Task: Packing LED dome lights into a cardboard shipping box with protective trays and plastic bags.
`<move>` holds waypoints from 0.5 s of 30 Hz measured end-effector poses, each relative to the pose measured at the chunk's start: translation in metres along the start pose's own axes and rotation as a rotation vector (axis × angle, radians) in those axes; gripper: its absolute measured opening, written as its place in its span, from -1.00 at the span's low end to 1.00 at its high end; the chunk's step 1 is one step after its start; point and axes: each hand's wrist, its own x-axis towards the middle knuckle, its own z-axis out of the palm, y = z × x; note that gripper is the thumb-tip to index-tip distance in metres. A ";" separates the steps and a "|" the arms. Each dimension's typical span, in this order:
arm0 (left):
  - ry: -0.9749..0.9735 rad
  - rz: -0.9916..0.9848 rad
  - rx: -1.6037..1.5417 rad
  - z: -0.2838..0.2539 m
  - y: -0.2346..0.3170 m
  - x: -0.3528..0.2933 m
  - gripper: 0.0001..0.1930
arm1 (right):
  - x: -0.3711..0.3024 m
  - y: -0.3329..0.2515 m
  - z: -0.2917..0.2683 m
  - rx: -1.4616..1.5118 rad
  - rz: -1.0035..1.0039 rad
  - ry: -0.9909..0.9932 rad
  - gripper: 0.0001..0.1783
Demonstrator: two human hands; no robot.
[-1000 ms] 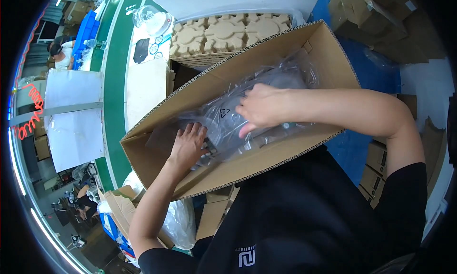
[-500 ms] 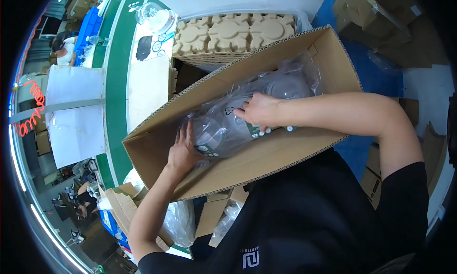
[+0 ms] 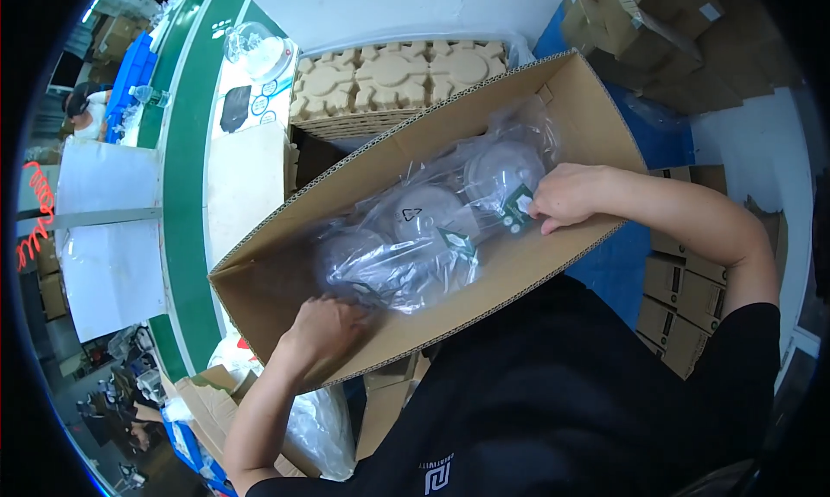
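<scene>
A long open cardboard box (image 3: pixel 415 332) is tilted in front of me. Inside lies a row of clear round plastic containers (image 3: pixel 428 212) wrapped in clear plastic bags (image 3: pixel 406 277), with green-and-white labels (image 3: pixel 458 243) on their near side. At the row's right end, my right hand (image 3: pixel 571 196) has its fingers curled closed on the plastic bag, beside a label. Low at the left end, my left hand (image 3: pixel 328 328) reaches down between the bags and the near wall of the box. Its fingertips are blurred and partly hidden.
Stacked moulded pulp trays (image 3: pixel 393 78) stand behind the box. A green-topped bench (image 3: pixel 192 168) with a clear domed container (image 3: pixel 258 52) runs along the left. Cardboard boxes (image 3: pixel 683 289) fill the right side, and a person (image 3: pixel 85 108) works at far left.
My right hand has moved right, from the middle of the row to its right end. My left hand has come down off the left container toward the near wall. The labels show more now.
</scene>
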 end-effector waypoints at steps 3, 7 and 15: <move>-0.041 0.051 -0.056 0.014 -0.005 0.001 -0.52 | 0.012 0.008 0.018 -0.009 0.174 -0.087 -0.54; -0.173 0.083 0.066 0.037 -0.016 0.008 -0.51 | 0.009 0.013 0.016 -0.070 0.280 -0.130 -0.54; -0.230 -0.075 0.299 0.023 -0.023 0.001 -0.64 | -0.029 -0.010 -0.055 -0.121 0.363 0.273 -0.52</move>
